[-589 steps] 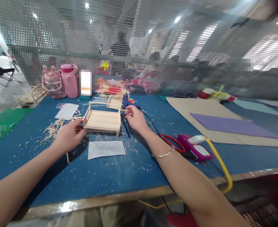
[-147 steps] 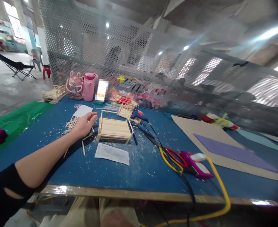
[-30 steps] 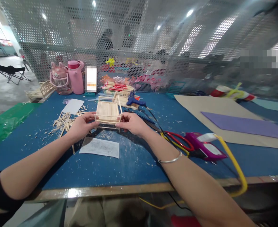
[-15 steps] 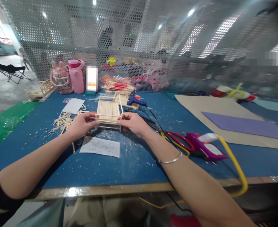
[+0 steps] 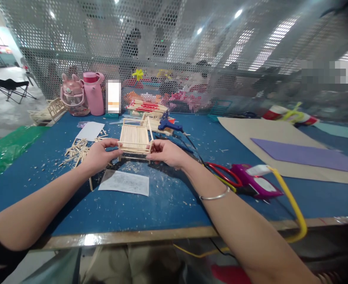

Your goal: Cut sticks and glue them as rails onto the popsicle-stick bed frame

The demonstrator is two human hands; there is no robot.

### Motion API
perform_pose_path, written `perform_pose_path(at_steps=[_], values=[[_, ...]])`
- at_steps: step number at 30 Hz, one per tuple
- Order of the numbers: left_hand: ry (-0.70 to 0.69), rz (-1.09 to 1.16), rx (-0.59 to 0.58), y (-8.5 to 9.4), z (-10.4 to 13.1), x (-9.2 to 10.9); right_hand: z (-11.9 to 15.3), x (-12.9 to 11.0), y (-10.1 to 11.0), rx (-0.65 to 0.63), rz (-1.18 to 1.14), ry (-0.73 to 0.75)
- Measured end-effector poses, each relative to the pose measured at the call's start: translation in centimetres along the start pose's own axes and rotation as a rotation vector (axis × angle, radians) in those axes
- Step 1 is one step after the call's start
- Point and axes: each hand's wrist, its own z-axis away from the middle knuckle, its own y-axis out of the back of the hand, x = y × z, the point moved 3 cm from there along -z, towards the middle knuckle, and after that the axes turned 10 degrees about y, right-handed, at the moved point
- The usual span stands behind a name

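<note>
A small frame of pale wooden sticks [image 5: 134,136], like a miniature bed with a slatted top and short legs, is held between my two hands. My left hand [image 5: 101,154] pinches its near left corner with thumb and fingers. At the near right corner, my right hand [image 5: 166,153] grips it the same way, next to an upright stick. Just in front lies a white paper sheet [image 5: 124,183] with grey smudges. Loose cut sticks [image 5: 78,151] are heaped beside my left hand. A blue glue gun [image 5: 170,123] lies beyond my right hand.
Red-handled scissors [image 5: 224,173] and a purple device [image 5: 255,183] with a yellow cable lie right of my right forearm. Pink bottles [image 5: 93,94] and a bundle of red-tipped sticks [image 5: 147,105] stand before a perforated metal screen [image 5: 102,43]. Purple foam [image 5: 304,154] covers part of a beige sheet.
The view has shifted slightly. Both hands keep their hold on the stick frame, with hardly any movement.
</note>
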Motion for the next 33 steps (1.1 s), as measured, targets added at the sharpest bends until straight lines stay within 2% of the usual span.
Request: perform_pose_path(at_steps=[4, 9, 23, 33], values=[[0.011, -0.132, 0.041, 0.3, 0.3, 0.3, 0.0, -0.4, 0.1, -0.018, 0.116, 0.071], [-0.026, -0.147, 0.034, 0.3, 0.5, 0.7, 0.0, -0.9, 0.2, 0.052, 0.283, 0.145], [-0.072, -0.043, 0.035, 0.3, 0.6, 0.5, -0.1, -0.7, 0.1, 0.097, 0.323, 0.118], [-0.102, -0.161, 0.103, 0.5, 1.2, 0.8, -0.1, -0.5, 0.2, 0.053, 0.302, 0.119]])
